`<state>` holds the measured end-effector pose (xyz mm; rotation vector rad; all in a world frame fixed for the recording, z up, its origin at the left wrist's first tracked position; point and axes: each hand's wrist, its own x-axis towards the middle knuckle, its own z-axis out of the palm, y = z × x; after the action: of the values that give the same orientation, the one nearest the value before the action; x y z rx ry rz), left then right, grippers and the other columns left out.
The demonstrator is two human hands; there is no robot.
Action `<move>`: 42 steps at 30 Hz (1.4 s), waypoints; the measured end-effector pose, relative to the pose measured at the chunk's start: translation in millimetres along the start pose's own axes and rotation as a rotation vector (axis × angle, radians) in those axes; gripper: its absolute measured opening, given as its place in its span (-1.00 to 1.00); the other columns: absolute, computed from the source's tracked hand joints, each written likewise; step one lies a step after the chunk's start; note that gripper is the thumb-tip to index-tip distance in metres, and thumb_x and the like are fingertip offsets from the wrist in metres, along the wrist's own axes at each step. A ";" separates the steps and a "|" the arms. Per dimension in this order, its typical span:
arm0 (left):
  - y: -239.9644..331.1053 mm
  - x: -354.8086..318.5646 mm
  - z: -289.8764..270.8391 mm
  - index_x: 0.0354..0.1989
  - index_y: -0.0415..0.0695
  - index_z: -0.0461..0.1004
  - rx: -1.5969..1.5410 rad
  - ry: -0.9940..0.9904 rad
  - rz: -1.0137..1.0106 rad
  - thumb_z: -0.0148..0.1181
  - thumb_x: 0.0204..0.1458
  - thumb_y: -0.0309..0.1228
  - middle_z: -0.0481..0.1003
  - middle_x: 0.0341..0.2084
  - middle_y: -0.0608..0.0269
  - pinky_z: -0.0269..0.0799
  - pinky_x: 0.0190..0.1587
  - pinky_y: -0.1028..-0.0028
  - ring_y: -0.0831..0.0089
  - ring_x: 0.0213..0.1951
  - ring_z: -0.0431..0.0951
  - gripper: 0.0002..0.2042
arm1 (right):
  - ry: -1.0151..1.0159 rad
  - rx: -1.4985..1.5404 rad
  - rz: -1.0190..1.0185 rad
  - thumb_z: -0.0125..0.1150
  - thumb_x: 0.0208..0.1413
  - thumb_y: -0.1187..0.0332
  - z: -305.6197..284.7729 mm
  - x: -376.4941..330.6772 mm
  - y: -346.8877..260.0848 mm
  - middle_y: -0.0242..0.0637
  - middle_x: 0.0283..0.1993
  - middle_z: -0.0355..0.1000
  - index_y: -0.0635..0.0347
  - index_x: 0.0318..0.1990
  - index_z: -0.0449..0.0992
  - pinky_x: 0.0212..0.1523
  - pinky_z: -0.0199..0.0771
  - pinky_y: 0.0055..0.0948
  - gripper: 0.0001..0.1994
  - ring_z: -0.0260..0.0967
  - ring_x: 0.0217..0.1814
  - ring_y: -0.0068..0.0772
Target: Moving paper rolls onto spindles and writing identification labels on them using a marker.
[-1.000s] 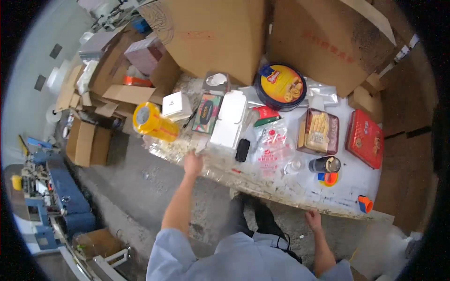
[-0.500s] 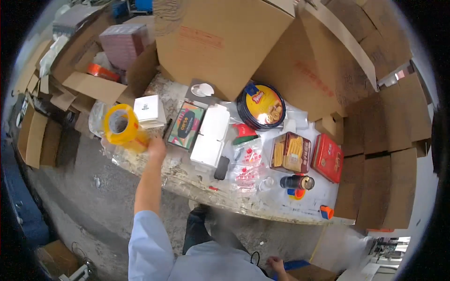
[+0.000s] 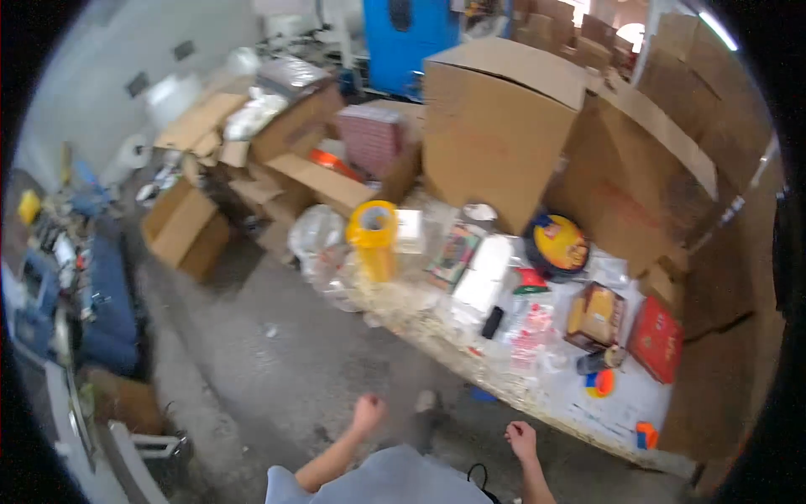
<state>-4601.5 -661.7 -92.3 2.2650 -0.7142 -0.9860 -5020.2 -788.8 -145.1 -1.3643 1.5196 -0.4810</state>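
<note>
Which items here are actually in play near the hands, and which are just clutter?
In play:
- left hand and right hand, both empty, apart from the table
- yellow tape roll, at the table edge nearest the left hand

Lying about:
- red box
- round tin
- big cardboard carton

place: packing warehouse | signs: stacked cardboard boxes, cluttered worktable, concrete floor

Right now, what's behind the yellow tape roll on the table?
Behind the yellow tape roll sits a small white box, then open cardboard boxes on the floor. Whatever lies directly behind the roll's base is covered.
</note>
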 end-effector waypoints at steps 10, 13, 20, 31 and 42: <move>-125.0 -142.8 -28.8 -0.20 -0.18 0.53 -0.112 0.106 0.097 0.12 0.03 -0.24 0.57 -0.43 0.12 0.43 -0.28 0.36 0.35 -0.36 0.55 -0.72 | -0.963 -0.246 -0.491 0.18 0.05 0.30 222.3 -94.0 -181.8 -0.22 -0.18 0.53 0.00 0.20 0.30 -0.19 0.50 -0.34 -0.50 0.52 -0.24 -0.34; -174.4 -124.2 -14.0 -0.27 -0.24 0.51 -0.068 0.161 0.276 0.16 0.03 -0.19 0.55 -0.49 0.21 0.44 -0.28 0.40 0.44 -0.41 0.52 -0.69 | -1.104 -0.412 -0.724 0.17 0.03 0.31 268.8 -123.5 -212.0 -0.16 -0.19 0.51 0.01 0.18 0.32 -0.18 0.50 -0.30 -0.51 0.51 -0.23 -0.24; -205.2 -130.1 -148.0 -0.17 -0.22 0.51 -0.490 0.016 0.051 0.11 0.13 -0.07 0.53 -0.47 0.31 0.43 -0.40 0.46 0.52 -0.50 0.47 -0.60 | -1.127 -0.651 -0.863 0.25 0.01 0.20 420.0 -139.7 -225.6 -0.08 -0.25 0.51 0.12 -0.01 0.43 -0.19 0.48 -0.26 -0.61 0.50 -0.19 -0.09; -428.0 -106.9 -407.6 -0.17 -0.28 0.53 -0.531 0.618 -0.422 0.15 0.04 -0.21 0.58 -0.35 0.06 0.47 -0.20 0.38 0.37 -0.30 0.57 -0.65 | -0.940 -0.749 -0.239 0.16 0.14 0.26 625.6 -45.2 -242.7 -0.19 -0.48 0.49 0.37 -0.27 0.46 -0.53 0.54 -0.41 -0.73 0.48 -0.58 -0.37; -559.6 -43.3 -523.0 -0.18 -0.25 0.56 -0.327 0.563 -0.992 0.07 -0.02 0.00 0.56 -0.27 -0.13 0.44 -0.11 0.24 0.04 -0.15 0.57 -0.49 | -1.050 -0.844 -0.333 0.15 0.05 0.27 923.4 -25.0 -334.9 -0.26 -0.58 0.50 0.22 -0.38 0.57 -0.55 0.46 -0.40 -0.80 0.44 -0.63 -0.42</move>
<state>-4086.8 -95.7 -148.9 2.3798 0.8267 -0.6856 -4067.9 -573.3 -254.9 -2.0384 0.5775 0.7156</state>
